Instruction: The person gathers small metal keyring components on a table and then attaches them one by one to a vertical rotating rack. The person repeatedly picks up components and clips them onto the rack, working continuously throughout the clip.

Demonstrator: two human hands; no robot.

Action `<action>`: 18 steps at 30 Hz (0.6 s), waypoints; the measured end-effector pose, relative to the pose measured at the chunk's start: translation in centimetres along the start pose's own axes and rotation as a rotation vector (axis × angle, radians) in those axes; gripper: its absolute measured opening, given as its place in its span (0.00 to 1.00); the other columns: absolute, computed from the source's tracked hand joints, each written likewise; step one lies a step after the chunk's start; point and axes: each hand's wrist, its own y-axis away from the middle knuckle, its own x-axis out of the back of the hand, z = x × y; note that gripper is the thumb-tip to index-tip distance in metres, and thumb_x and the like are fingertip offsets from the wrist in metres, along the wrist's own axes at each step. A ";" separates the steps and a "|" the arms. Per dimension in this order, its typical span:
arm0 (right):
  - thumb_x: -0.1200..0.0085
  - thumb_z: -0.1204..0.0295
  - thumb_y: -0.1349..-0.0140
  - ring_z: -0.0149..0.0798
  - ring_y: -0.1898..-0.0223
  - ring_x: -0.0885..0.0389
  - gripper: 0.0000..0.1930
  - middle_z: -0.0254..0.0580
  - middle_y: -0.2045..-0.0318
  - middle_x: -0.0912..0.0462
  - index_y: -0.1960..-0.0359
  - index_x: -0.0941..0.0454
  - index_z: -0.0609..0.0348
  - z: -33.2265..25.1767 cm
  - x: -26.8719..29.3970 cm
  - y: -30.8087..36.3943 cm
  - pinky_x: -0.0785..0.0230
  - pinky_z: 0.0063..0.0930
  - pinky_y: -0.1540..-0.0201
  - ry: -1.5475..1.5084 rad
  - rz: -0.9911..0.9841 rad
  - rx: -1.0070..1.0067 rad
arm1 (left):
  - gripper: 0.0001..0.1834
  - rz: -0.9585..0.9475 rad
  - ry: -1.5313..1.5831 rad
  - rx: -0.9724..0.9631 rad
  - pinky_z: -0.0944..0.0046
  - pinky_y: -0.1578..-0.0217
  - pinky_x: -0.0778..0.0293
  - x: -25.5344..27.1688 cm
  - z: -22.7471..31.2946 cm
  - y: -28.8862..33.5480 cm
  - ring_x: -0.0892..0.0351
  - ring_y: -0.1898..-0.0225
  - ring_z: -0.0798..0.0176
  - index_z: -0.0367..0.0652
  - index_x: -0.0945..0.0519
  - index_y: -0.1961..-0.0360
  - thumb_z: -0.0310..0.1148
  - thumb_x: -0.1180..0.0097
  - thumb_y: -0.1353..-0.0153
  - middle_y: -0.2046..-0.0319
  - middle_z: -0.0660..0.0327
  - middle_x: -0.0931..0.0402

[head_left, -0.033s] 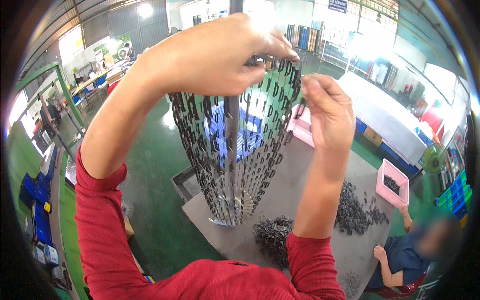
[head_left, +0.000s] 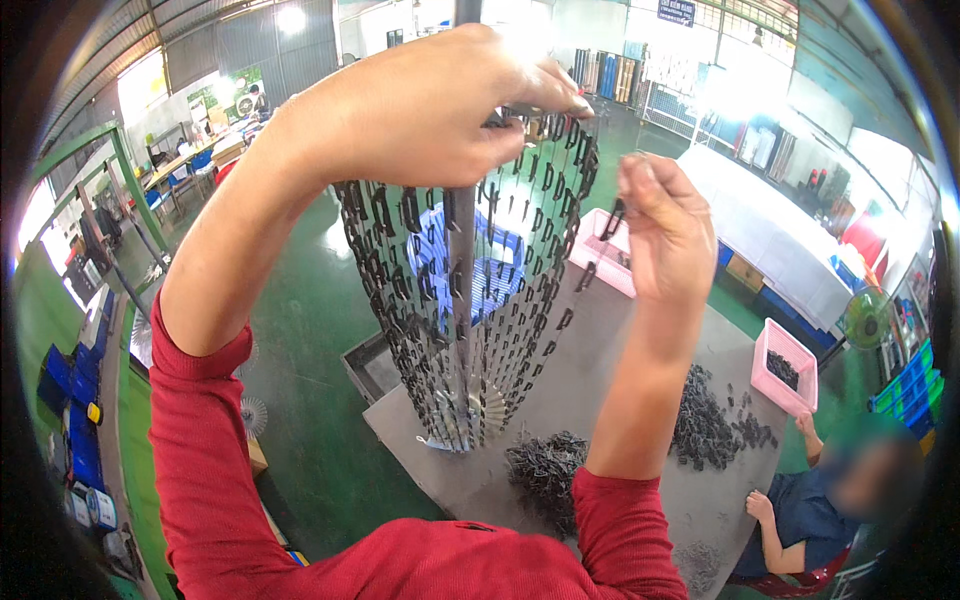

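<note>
Many thin strands of small black D-shaped clips (head_left: pixel 395 300) hang in a ring around a grey upright pole (head_left: pixel 461 260), narrowing toward the bottom. My left hand (head_left: pixel 440 110) is bent over the top of this rack, its fingers curled at the upper rim with the thumb below; the exact contact is hidden. To the right, my right hand (head_left: pixel 665 220) pinches the upper end of one strand of black clips (head_left: pixel 587 275) between thumb and fingers. That strand slants from my fingertips down to the bundle, apart from the others.
On the grey table (head_left: pixel 720 330) lie heaps of loose black clips (head_left: pixel 545 475). A pink basket (head_left: pixel 785 365) holding clips stands near a seated person (head_left: pixel 810 510) at the right. Another pink basket (head_left: pixel 600 245) and a blue basket (head_left: pixel 505 245) are behind the strands.
My right hand has moved slightly right, drawing its strand farther from the rack. My left hand has shifted slightly left at the top.
</note>
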 end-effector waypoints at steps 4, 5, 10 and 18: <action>0.41 0.74 0.43 0.22 0.75 0.33 0.09 0.34 0.75 0.21 0.65 0.19 0.68 -0.7 1.3 0.2 0.43 0.15 0.70 0.171 -0.081 -0.179 | 0.24 -0.043 0.001 0.065 0.54 0.46 0.32 0.4 -0.2 0.8 0.26 0.49 0.45 0.37 0.25 0.49 0.21 0.49 0.52 0.52 0.48 0.24; 0.39 0.75 0.45 0.22 0.74 0.31 0.09 0.35 0.74 0.20 0.65 0.18 0.67 -1.0 2.1 0.0 0.40 0.15 0.69 0.262 -0.147 -0.271 | 0.24 -0.035 0.011 0.050 0.54 0.46 0.32 0.3 -0.2 0.9 0.26 0.49 0.45 0.37 0.25 0.49 0.21 0.49 0.52 0.52 0.48 0.24; 0.36 0.74 0.48 0.26 0.71 0.25 0.09 0.36 0.73 0.18 0.67 0.17 0.65 -0.9 -1.4 0.5 0.34 0.20 0.64 0.460 0.181 0.022 | 0.26 -0.025 0.002 0.009 0.54 0.44 0.33 0.7 -0.2 1.0 0.27 0.47 0.46 0.38 0.26 0.48 0.22 0.49 0.52 0.50 0.49 0.25; 0.37 0.75 0.50 0.34 0.72 0.24 0.07 0.43 0.75 0.17 0.68 0.16 0.63 1.2 -4.9 0.2 0.32 0.27 0.64 0.723 0.378 0.307 | 0.26 -0.086 0.058 0.087 0.56 0.45 0.32 0.9 -0.1 0.6 0.27 0.47 0.50 0.37 0.28 0.46 0.23 0.48 0.51 0.48 0.50 0.27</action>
